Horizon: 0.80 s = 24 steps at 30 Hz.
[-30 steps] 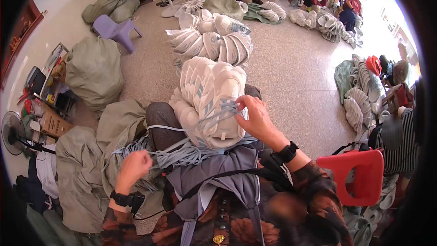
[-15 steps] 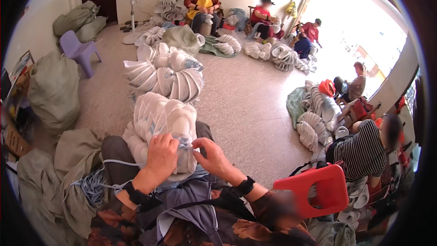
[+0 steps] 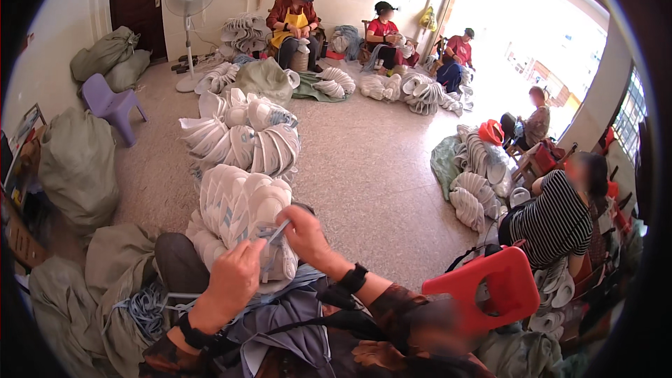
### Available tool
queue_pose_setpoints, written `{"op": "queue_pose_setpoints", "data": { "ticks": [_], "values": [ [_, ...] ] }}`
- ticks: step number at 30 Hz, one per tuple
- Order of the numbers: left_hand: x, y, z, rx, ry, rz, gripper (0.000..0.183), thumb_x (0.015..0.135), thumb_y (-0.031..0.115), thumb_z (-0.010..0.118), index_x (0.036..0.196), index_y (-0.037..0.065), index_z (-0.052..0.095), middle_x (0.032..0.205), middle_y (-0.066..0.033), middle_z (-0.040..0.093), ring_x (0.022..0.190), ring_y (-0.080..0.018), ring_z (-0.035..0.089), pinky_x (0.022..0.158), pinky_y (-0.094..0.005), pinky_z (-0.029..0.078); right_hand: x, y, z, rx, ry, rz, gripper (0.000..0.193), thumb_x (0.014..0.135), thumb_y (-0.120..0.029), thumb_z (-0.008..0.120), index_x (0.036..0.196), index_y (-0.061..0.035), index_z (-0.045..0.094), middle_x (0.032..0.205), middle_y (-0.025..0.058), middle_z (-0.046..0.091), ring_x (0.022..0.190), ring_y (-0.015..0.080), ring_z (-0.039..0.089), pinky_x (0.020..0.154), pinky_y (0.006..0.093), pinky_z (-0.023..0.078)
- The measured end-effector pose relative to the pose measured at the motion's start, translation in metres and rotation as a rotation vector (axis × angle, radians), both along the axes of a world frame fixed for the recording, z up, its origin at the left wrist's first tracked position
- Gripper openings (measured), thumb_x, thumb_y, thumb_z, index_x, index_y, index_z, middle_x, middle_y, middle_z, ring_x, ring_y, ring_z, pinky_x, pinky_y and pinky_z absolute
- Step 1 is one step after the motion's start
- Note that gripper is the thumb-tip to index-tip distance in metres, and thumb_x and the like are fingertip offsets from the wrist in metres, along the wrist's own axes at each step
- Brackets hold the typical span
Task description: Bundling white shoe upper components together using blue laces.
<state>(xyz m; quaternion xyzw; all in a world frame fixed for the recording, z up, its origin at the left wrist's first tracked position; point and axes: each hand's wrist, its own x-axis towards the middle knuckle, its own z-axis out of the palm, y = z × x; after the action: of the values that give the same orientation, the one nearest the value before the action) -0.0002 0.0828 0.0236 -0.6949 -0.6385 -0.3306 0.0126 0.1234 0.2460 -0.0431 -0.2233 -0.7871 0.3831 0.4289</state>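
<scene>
A stack of white shoe uppers, nested one in another, rests on my lap. Over its near end my left hand pinches a light blue shoelace. My right hand, a little higher and to the right, grips the same lace, which runs between the two hands. A dark band circles each wrist. Beside my left thigh lies a tangle of blue laces, and one strand leads from it toward my left hand. The knuckles partly hide how the lace passes around the uppers.
More white uppers are heaped on the floor ahead. Large sacks and a purple chair stand at left. A red plastic stool is close on my right, near a person in a striped shirt. Several people sit working farther back.
My right hand has lifted and come nearer the stack, drawing the lace upward. The left hand has shifted down and slightly left. The whole view has tilted a little.
</scene>
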Motion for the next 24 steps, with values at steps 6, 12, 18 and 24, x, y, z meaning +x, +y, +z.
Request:
{"op": "queue_pose_setpoints", "data": {
  "ticks": [6,12,18,24],
  "values": [
    [-0.029,-0.019,-0.032,-0.091,-0.196,0.049,0.027,0.090,0.001,0.054,0.115,0.003,0.061,0.102,-0.0201,0.064,0.093,-0.0428,0.062,0.076,-0.0483,0.051,0.050,0.050,0.008,-0.638,0.265,-0.061,0.024,0.103,-0.023,0.050,0.096,-0.0042,0.064,0.086,0.0084,0.067,0.069,0.0133,0.060,0.062,0.0287,0.053],
    [-0.054,-0.018,-0.062,-0.080,-0.339,0.146,0.019,0.093,0.002,0.052,0.106,-0.002,0.064,0.093,-0.0234,0.065,0.087,-0.0445,0.062,0.073,-0.0445,0.050,0.111,0.076,0.003,-0.798,0.419,0.019,0.021,0.105,-0.024,0.051,0.104,-0.0063,0.062,0.092,0.0056,0.066,0.071,0.0123,0.058,0.061,0.0266,0.049],
    [-0.065,-0.026,-0.070,-0.165,-0.417,0.155,0.018,0.093,0.003,0.053,0.106,-0.002,0.065,0.089,-0.0218,0.064,0.079,-0.0380,0.064,0.072,-0.0405,0.050,0.149,0.109,-0.033,-1.055,0.614,0.059,0.018,0.103,-0.019,0.053,0.113,-0.0044,0.059,0.103,0.0090,0.065,0.079,0.0167,0.060,0.068,0.0296,0.051],
    [-0.062,-0.012,-0.084,-0.086,-0.468,0.107,0.014,0.092,0.002,0.057,0.102,-0.001,0.067,0.089,-0.0188,0.064,0.080,-0.0353,0.063,0.072,-0.0389,0.049,0.191,0.128,-0.049,-1.083,0.736,0.049,0.022,0.102,-0.018,0.053,0.116,-0.0017,0.058,0.111,0.0112,0.063,0.090,0.0208,0.062,0.080,0.0347,0.054]
  ]
}}
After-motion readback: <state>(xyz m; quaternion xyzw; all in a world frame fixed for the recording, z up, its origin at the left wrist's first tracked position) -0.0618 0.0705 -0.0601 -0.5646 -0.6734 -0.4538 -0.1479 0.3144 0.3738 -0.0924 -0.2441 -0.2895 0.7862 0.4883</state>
